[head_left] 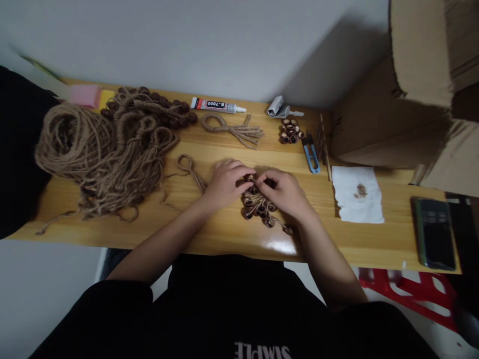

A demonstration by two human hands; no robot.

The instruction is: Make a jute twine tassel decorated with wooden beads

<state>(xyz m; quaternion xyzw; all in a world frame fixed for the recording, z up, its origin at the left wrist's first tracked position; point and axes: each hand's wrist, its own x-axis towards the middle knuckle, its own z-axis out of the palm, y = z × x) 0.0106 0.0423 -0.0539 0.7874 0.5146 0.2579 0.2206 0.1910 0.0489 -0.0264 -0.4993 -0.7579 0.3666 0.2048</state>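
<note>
Over the middle of the wooden table, my left hand [227,183] pinches a small dark brown shell piece [250,177] between thumb and fingers. My right hand [280,190] meets it from the right, its thumb and forefinger closed at the same piece, on what looks like a thin cord end. Just below both hands lies a cluster of brown shell pieces with twine strands [260,203], one piece trailing to the lower right. A looped twine cord [186,163] runs partly under my left hand.
Twine heaps [123,149] fill the left side. Behind my hands lie a glue tube [217,105], a knotted twine bundle [232,128] and loose shells [290,131]. Rightward are blue snips [311,153], a stick, white tissue [357,207], a phone [435,233] and a cardboard box [368,114].
</note>
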